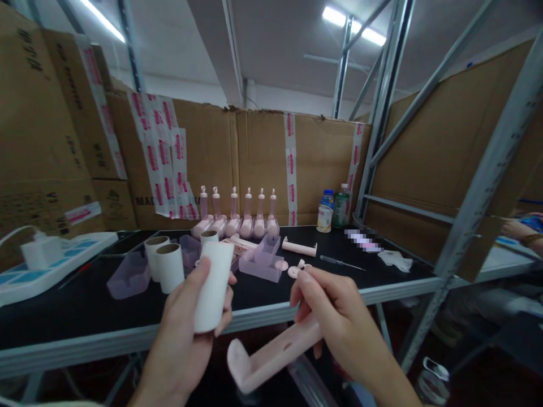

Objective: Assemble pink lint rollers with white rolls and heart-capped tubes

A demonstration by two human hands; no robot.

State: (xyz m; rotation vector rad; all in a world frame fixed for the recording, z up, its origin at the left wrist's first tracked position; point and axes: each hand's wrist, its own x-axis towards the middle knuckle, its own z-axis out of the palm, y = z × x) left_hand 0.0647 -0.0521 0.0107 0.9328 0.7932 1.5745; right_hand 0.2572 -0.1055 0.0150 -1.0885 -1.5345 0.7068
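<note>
My left hand (190,322) is wrapped round a white cardboard tube (213,288), held tilted above the table's front edge. In my right hand (331,316) is a pale pink plastic holder (275,356), a long trough with a rounded upright end plate, hanging below the table edge. Its far end is hidden by my fingers. Beyond my right hand lie small pink round caps (294,272). A similar pink holder (299,247) rests farther back. More white tubes (170,267) stand to the left, beside a translucent purple tray (128,275).
Several pink assembled pieces (233,220) stand in a row at the back. Another purple tray (261,265) sits mid-table. A screwdriver (341,263), tissue (395,260), two bottles (325,212) and a power strip (55,265) are around. A metal post (479,209) rises at right; a person's arm (520,228) shows beyond.
</note>
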